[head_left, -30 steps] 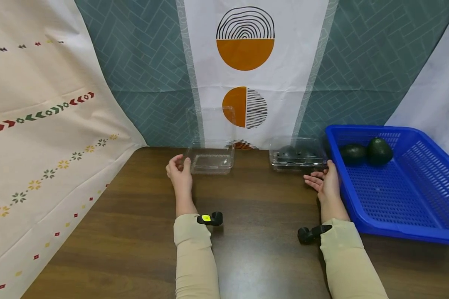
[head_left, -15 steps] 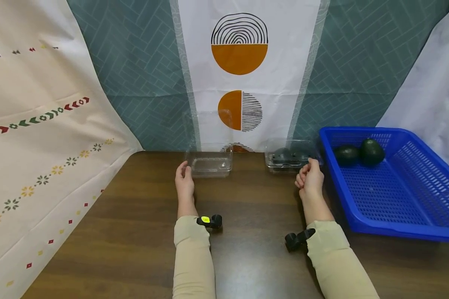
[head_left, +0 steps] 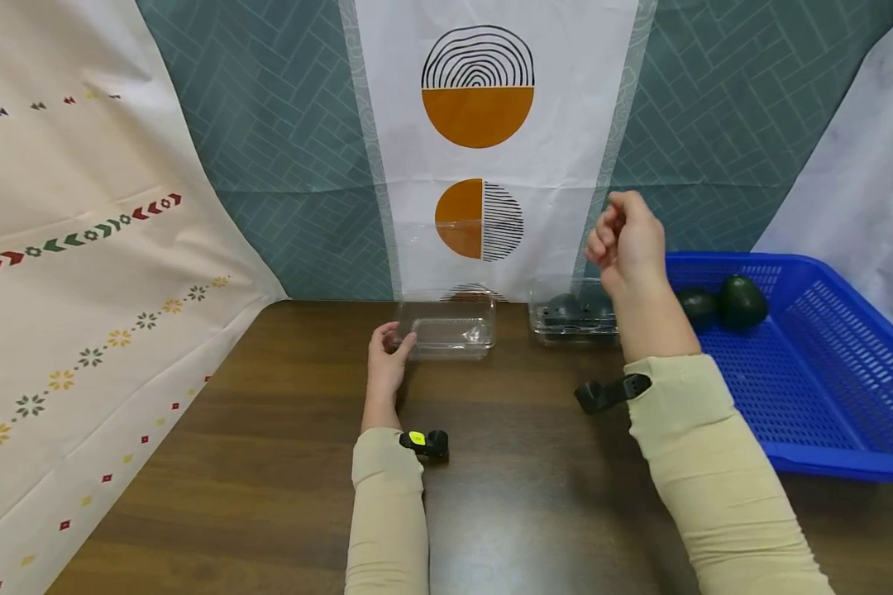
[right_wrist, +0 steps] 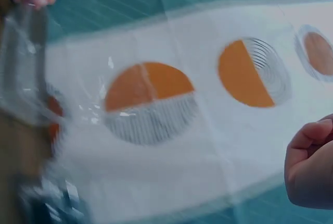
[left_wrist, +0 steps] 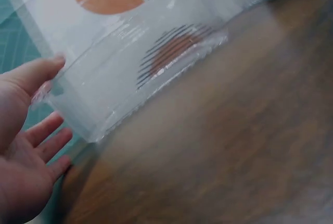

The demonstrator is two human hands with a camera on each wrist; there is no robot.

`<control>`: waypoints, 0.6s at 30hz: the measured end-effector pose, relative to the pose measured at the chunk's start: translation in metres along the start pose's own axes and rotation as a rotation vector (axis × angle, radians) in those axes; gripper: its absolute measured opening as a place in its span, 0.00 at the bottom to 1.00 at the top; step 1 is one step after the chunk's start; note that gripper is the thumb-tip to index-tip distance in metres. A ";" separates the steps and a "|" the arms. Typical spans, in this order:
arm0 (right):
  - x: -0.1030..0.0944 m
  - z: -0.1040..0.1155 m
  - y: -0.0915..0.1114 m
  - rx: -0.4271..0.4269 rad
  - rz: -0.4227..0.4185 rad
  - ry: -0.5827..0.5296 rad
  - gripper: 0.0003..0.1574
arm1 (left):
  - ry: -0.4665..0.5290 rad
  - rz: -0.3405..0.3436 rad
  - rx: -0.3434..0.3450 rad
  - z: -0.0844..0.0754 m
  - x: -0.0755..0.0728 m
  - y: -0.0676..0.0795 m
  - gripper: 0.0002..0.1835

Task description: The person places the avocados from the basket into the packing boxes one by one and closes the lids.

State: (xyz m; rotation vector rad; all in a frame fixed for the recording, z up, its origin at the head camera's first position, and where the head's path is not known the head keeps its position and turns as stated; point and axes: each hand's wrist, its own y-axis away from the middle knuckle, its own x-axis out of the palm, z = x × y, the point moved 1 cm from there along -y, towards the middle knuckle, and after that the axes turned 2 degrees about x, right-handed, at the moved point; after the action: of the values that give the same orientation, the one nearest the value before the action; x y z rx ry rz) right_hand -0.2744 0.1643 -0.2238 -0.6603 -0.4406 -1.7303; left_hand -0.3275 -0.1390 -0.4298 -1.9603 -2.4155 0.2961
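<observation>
A clear plastic clamshell container [head_left: 450, 350] stands near the back of the table with its lid raised. My left hand [head_left: 387, 359] pinches its left edge; in the left wrist view the thumb [left_wrist: 49, 67] lies above the rim and other fingers spread below. My right hand [head_left: 632, 248] is raised in front of the backdrop, fingers curled, with nothing seen in it. Below and left of it is a second clamshell container [head_left: 569, 336], lid down over dark green avocados [head_left: 563, 308]. My right forearm hides its right end.
On the right stands a blue perforated basket [head_left: 848, 459] with two avocados [head_left: 742, 302] at its back left. A patterned cloth backdrop [head_left: 305, 165] rises directly behind the containers. The wooden table [head_left: 521, 463] stretches out in front.
My left hand has taken hold of the open container, which has moved right, towards the filled one. My right hand has left the filled container and risen.
</observation>
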 end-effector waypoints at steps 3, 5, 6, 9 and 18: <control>-0.002 0.031 -0.007 0.016 0.019 -0.037 0.24 | -0.066 0.103 0.013 -0.001 0.007 0.001 0.27; -0.010 0.051 -0.014 0.029 0.014 -0.077 0.22 | -0.095 0.171 0.015 -0.001 0.012 0.002 0.28; -0.015 0.060 -0.018 0.031 0.008 -0.092 0.20 | -0.105 0.196 0.016 -0.001 0.015 0.002 0.28; -0.035 0.085 -0.028 0.026 -0.011 -0.089 0.15 | -0.123 0.247 0.027 -0.003 0.021 0.004 0.28; -0.115 0.136 -0.055 -0.063 0.081 0.231 0.15 | -0.125 0.278 0.029 -0.002 0.026 0.004 0.30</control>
State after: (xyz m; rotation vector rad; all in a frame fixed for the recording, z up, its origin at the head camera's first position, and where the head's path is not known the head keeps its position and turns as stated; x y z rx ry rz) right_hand -0.2817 0.3474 -0.1894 -0.5081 -0.1974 -1.7245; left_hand -0.3293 -0.1126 -0.4312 -2.3303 -2.1853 0.4690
